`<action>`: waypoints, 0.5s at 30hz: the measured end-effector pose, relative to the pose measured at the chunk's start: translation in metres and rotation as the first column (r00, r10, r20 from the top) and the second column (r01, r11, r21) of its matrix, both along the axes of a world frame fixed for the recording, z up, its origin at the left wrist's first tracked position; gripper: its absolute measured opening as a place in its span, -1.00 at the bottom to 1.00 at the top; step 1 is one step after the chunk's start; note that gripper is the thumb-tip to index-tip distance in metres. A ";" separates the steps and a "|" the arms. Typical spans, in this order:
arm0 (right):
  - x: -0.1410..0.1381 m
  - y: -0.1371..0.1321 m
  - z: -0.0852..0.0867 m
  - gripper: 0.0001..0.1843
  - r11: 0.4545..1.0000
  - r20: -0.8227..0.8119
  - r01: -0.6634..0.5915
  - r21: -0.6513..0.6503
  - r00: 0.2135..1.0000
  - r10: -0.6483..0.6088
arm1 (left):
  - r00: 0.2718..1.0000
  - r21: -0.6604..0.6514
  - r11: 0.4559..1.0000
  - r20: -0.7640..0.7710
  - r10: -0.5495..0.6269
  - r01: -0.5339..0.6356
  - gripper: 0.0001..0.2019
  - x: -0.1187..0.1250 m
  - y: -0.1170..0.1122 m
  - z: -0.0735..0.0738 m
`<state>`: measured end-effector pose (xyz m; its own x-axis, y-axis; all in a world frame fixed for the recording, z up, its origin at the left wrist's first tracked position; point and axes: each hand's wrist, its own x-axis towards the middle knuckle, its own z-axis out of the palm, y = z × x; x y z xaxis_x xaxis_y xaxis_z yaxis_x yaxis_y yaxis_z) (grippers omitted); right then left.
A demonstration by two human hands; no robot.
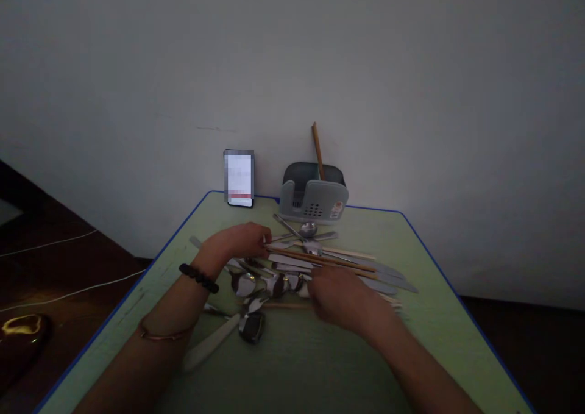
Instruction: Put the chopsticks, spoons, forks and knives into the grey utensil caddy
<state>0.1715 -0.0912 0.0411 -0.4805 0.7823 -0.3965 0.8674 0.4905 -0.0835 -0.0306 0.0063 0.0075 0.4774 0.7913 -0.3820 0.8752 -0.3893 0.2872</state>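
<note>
dim white wall [411,66] is seen behind a light green table with a blue edge [320,365], which is set against it, and dark floor [55,267] crossed by white cables [68,295] is seen to the left. at the table's far edge a grey plastic cutlery holder [313,200] is stood, with one brown wooden stick [318,152] leaned upright in it, and just left of it a black phone [239,178] is propped against the wall. between the holder and the arms a loose pile of metal spoons and knives [283,274] is spread on the table top, with brown wooden chopsticks [320,258] laid across it. the left hand [237,243], worn with a dark bead bracelet [198,278] and a thin bangle [164,336], is curled at the left end of the chopsticks, fingertips touching them; whether they are pinched cannot be told. the right hand [338,298] is lowered palm-down onto the pile's right part and is blurred, so its grip cannot be told either.
</note>
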 end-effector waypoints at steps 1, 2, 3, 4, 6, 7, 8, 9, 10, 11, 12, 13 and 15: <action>0.005 0.001 0.005 -0.71 1.000 -0.014 -0.008 0.010 1.000 0.008 | 1.000 0.001 1.000 0.004 -0.002 0.002 -0.69 0.000 -0.001 0.001; 0.012 0.003 0.009 -0.73 1.000 -0.039 -0.004 0.009 0.999 0.004 | 1.000 0.006 1.000 0.013 -0.006 0.006 -0.69 0.001 -0.002 0.003; 0.019 0.005 0.014 -0.75 1.000 -0.070 0.014 0.000 0.997 -0.014 | 1.000 0.015 1.000 0.027 -0.012 0.011 -0.69 0.002 -0.003 0.005; 0.027 0.007 0.017 -0.77 0.999 -0.104 0.048 -0.011 0.993 -0.049 | 0.999 0.027 0.999 0.048 -0.021 0.020 -0.69 0.003 -0.005 0.008; 0.046 0.012 0.023 -0.80 0.988 -0.174 0.146 -0.044 0.973 -0.151 | 0.993 0.057 0.997 0.107 -0.057 0.051 -0.71 0.007 -0.009 0.016; 0.056 0.014 0.026 -0.83 0.982 -0.196 0.174 -0.076 0.963 -0.186 | 0.986 0.080 0.994 0.147 -0.083 0.072 -0.72 0.010 -0.011 0.020; 0.066 0.016 0.028 -0.85 0.976 -0.232 0.189 -0.105 0.950 -0.209 | 0.975 0.104 0.990 0.189 -0.115 0.096 -0.71 0.013 -0.014 0.025; 0.075 0.018 0.031 -0.85 0.976 -0.280 0.194 -0.101 0.935 -0.215 | 0.962 0.132 0.984 0.232 -0.147 0.119 -0.70 0.016 -0.017 0.030; 0.083 0.020 0.033 -0.83 0.976 -0.321 0.195 -0.097 0.922 -0.216 | 0.946 0.160 0.978 0.273 -0.172 0.131 -0.68 0.018 -0.020 0.035; 0.090 0.021 0.036 -0.80 0.977 -0.364 0.200 -0.075 0.907 -0.214 | 0.929 0.183 0.973 0.315 -0.193 0.140 -0.67 0.021 -0.023 0.039; 0.095 0.021 0.038 -0.77 0.978 -0.402 0.202 -0.053 0.892 -0.206 | 0.911 0.197 0.970 0.356 -0.206 0.142 -0.66 0.023 -0.026 0.044; 0.098 0.021 0.041 -0.75 0.978 -0.433 0.205 -0.033 0.879 -0.199 | 0.895 0.201 0.969 0.392 -0.214 0.143 -0.66 0.025 -0.029 0.048; 0.103 0.022 0.046 -0.72 0.980 -0.481 0.199 0.001 0.859 -0.174 | 0.869 0.197 0.969 0.441 -0.222 0.148 -0.68 0.026 -0.033 0.054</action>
